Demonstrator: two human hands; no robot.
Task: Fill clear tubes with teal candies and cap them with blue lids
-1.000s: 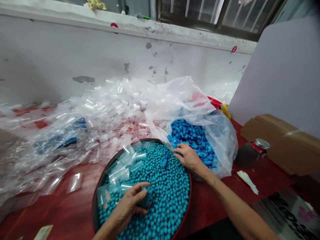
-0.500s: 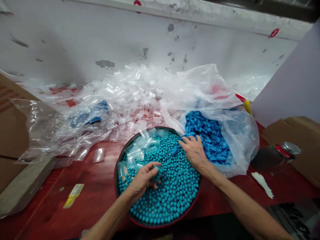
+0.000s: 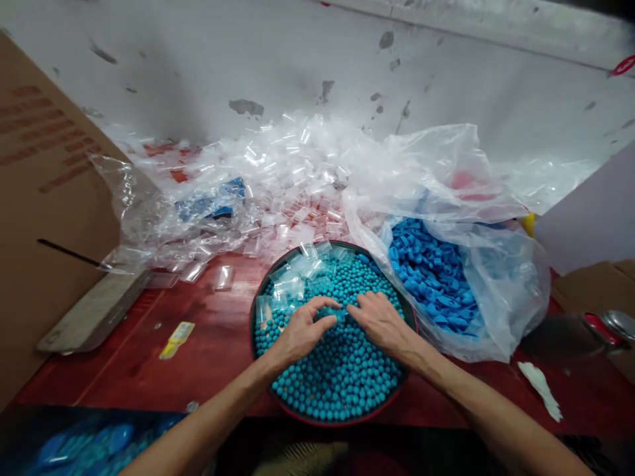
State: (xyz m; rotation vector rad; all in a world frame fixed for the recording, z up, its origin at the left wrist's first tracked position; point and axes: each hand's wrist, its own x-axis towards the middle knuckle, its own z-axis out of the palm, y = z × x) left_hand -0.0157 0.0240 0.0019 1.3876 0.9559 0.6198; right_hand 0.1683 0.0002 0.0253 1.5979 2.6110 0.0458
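Two-handed, worked low over small round teal beads [image 3: 342, 393] in a round dark tray with a red rim [image 3: 337, 424], at lower centre of the frame. Held the left hand [image 3: 305, 330] just left of the tray's middle, with thumb and forefinger stretched forward and a little apart, and with the other fingers largely hidden. Brought the right hand [image 3: 381, 324] close beside it, with fingers bent and bunched near the left fingertips. Could not tell pinching from mere nearness there, nor make out for certain any small thing between the hands. Lay clear flat plastic sleeves [image 3: 288, 285] on the beads toward the tray's upper left, below a loose heap of similar clear plastic pieces [image 3: 282, 165] at upper centre. Had glossy blue plastic pieces [image 3: 431, 271] within a translucent plastic bag [image 3: 516, 284], right of centre and just beside the tray. Rested all of it on a red tabletop [image 3: 213, 370]. Judged by such small, smooth parts, called for light fingertip contact rather than a hard squeeze, with the left hand steady and the right making the fine adjustments. Seemed best done close above the beads, inside the rim, with wrists raised enough to avoid sweeping beads or sleeves over the edge.
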